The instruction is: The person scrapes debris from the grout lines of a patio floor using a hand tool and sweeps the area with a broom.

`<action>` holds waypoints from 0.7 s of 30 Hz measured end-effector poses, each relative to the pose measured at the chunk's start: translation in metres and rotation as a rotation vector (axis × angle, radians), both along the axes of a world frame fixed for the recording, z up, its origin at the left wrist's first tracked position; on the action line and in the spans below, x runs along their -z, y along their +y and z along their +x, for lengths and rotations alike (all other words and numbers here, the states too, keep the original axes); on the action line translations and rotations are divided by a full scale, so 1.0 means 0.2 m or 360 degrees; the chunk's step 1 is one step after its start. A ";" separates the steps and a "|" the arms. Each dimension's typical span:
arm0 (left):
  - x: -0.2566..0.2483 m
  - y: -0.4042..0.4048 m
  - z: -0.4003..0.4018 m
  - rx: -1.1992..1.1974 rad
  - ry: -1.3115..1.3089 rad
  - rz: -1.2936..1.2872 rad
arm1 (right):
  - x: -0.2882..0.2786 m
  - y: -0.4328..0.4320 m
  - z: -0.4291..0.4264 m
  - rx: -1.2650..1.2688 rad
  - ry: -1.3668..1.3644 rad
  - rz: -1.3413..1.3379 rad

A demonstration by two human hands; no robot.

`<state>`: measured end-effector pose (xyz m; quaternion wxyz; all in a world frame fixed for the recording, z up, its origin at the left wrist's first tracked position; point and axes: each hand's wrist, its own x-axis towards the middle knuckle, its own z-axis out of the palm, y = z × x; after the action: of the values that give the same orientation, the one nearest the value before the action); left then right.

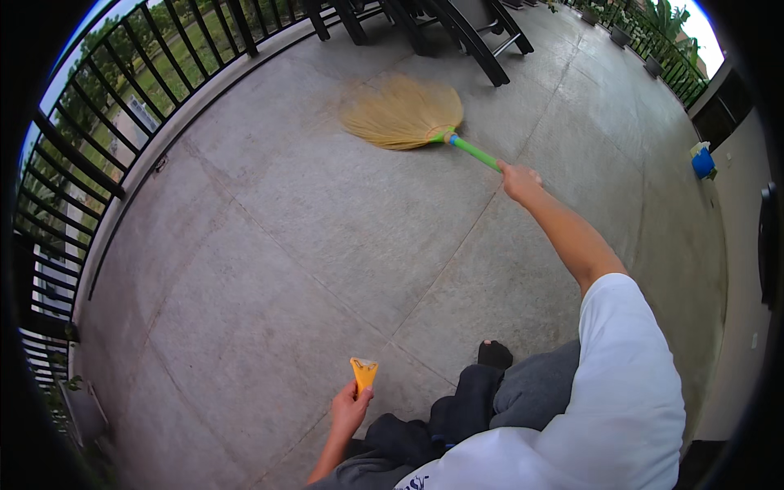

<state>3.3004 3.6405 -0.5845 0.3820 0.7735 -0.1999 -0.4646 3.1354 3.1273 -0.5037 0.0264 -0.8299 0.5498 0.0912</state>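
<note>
My right hand (pixel 520 181) is closed around the green handle (pixel 476 153) of a soft grass broom, with that arm stretched out ahead of me. The broom's fan of straw bristles (pixel 407 116) lies low over the grey concrete floor (pixel 318 233); its far-left edge is blurred. Lower down, close to my legs, my left hand (pixel 350 405) grips a small yellow plastic tool (pixel 364 375) with a flared end pointing up. Its exact kind cannot be told. My fingers cover its lower part.
Black folding chairs (pixel 429 30) stand just beyond the bristles. A black metal railing (pixel 116 110) on a low curb borders the left side. Potted plants (pixel 620 37) line the far right railing. A blue container (pixel 703 163) is by the right wall (pixel 744 245).
</note>
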 end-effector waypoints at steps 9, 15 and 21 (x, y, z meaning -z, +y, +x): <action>0.04 0.03 0.01 -0.0031 0.0172 -0.0100 | -0.49 0.27 -1.41 0.1298 0.0118 -0.0558; 0.00 -0.03 0.04 0.0109 -0.0151 0.0146 | -0.76 0.47 -0.93 0.0184 -0.0234 -0.0534; -0.13 -0.03 0.06 0.0231 -0.0406 -0.0084 | -0.46 0.60 0.02 -0.1165 -0.0143 0.0623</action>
<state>3.3133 3.6347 -0.5590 0.3391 0.7995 -0.3144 -0.3833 3.1387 3.2474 -0.4114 0.1733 -0.9530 0.1891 0.1609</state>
